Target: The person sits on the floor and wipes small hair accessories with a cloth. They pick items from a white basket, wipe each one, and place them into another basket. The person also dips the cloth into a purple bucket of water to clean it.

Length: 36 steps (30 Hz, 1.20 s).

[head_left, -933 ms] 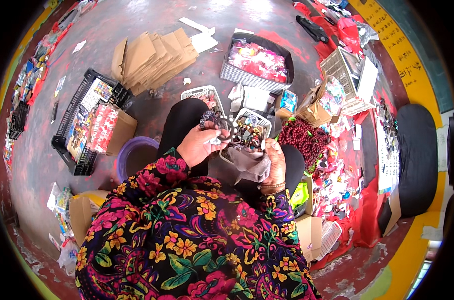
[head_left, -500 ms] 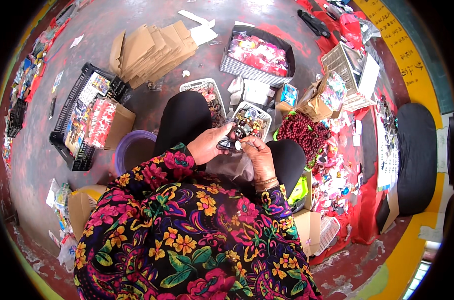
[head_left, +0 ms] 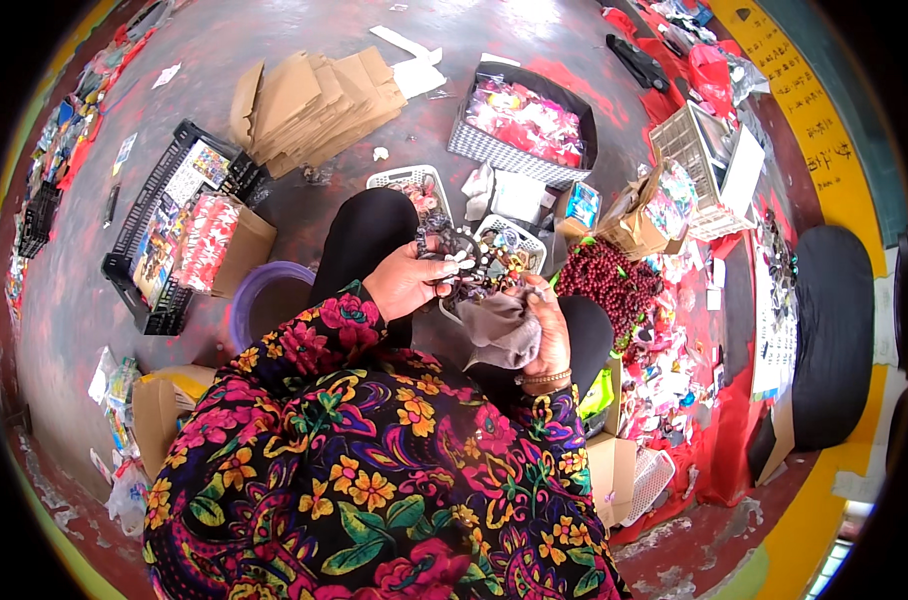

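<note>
In front of my lap, my left hand [head_left: 406, 282] is closed around a bunch of dark loops [head_left: 454, 243] that look like hair ties, with a small white piece at the thumb. My right hand [head_left: 548, 330] grips a crumpled grey-brown cloth or bag [head_left: 498, 328], its fingers partly hidden by the folds. Just beyond both hands a white plastic basket [head_left: 537, 248] holds more small dark and coloured bands. Another white basket [head_left: 440, 190], behind my left knee, contains pinkish and brown pieces. What lies inside the grey cloth cannot be made out.
A purple tub [head_left: 242, 310] and black crate [head_left: 124, 235] stand left. Flattened cardboard [head_left: 319, 105] lies ahead, near a patterned bin [head_left: 504, 155] of pink packets. Dark red beads [head_left: 609, 285] are heaped right of my knee, beside an open carton [head_left: 634, 235] and scattered small items.
My left hand has lifted the dark bunch slightly. My right hand has left the small white piece, moved right and taken hold of the grey cloth. The view has shifted a little.
</note>
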Tool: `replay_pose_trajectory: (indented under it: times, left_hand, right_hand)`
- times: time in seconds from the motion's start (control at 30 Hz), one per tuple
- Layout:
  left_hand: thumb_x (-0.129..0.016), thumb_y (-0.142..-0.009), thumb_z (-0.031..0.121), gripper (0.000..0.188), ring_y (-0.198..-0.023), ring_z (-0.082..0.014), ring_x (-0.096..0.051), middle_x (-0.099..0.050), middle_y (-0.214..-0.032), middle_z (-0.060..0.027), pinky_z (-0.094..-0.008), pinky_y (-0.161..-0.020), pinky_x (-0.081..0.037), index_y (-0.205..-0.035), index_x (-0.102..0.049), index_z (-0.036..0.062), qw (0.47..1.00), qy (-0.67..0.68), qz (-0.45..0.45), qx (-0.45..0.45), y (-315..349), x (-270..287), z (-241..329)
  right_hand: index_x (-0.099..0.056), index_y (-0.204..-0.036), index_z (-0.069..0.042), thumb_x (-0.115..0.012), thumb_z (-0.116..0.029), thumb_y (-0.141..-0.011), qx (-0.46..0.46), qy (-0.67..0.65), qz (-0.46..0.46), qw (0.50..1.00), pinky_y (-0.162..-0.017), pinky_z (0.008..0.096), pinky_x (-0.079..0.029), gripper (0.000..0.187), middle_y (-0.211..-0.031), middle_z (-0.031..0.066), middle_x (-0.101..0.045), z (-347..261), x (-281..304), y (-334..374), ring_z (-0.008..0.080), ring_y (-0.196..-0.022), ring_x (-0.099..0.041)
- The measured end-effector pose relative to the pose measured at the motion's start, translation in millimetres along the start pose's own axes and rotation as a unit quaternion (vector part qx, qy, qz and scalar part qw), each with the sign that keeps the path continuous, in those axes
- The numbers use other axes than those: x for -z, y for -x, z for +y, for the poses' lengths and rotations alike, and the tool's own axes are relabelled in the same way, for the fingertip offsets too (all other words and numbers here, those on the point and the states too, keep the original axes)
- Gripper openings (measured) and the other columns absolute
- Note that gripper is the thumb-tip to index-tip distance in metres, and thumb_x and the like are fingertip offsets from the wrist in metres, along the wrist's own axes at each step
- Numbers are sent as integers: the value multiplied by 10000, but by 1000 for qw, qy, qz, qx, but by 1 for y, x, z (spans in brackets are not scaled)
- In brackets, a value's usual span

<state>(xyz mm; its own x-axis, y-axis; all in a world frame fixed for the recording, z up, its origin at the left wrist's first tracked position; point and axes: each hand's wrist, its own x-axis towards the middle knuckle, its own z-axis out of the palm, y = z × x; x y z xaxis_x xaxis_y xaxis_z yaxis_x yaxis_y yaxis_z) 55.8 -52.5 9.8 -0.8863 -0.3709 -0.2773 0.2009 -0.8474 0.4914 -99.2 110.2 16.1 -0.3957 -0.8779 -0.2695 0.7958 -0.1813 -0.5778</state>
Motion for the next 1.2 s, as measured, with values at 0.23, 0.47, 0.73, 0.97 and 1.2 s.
replay_pose_trajectory:
  times: [0.23, 0.47, 0.73, 0.97, 1.2]
  left_hand:
    - [-560, -810, 8, 242, -865, -142, -544, -580, -991, -24, -274, -617, -407, -1011, -554, 142, 996, 40, -74, 13, 9, -6, 3]
    - [-559, -822, 39, 275, -927, -184, -545, -577, -1030, -68, -312, -681, -448, -1093, -531, 77, 994, 70, -71, 37, 9, -9, 1]
    - [-536, -822, 10, 239, -953, -202, -547, -565, -1070, -110, -330, -749, -470, -1059, -517, 32, 993, -64, -86, 54, 9, -10, -2]
    - [-542, -821, 18, 195, -889, -146, -554, -560, -982, -60, -280, -747, -481, -1014, -521, 34, 981, -137, -100, 89, 13, -24, -11]
    - [-566, -802, 22, 195, -767, -114, -544, -562, -886, -17, -266, -676, -465, -989, -517, 52, 985, -95, -44, 138, 12, -34, -31]
  right_hand:
    - [-400, -1179, -3, -428, 68, -676, 38, 22, -131, 990, -985, 369, -332, 509, -1194, 196, -480, -7, -4, 3, 271, -1123, -450]
    - [-390, -1247, 18, -562, -43, -731, 58, -158, -1, 986, -879, 359, -449, 547, -1088, 161, -550, -26, 17, 12, 251, -953, -568]
    - [-497, -1052, 8, -454, 4, -729, -9, -57, -3, 998, -801, 379, -504, 326, -1013, 169, -571, -1, 6, 14, 301, -879, -595]
    - [-605, -942, -10, -635, -62, -796, 42, 283, -27, 958, -733, 202, -425, 157, -876, -5, -593, 1, -7, 11, 67, -801, -524]
    - [-611, -891, -22, -619, -27, -797, 88, 327, 19, 941, -641, 190, -423, 95, -800, -11, -598, 10, -23, 16, 51, -710, -521]
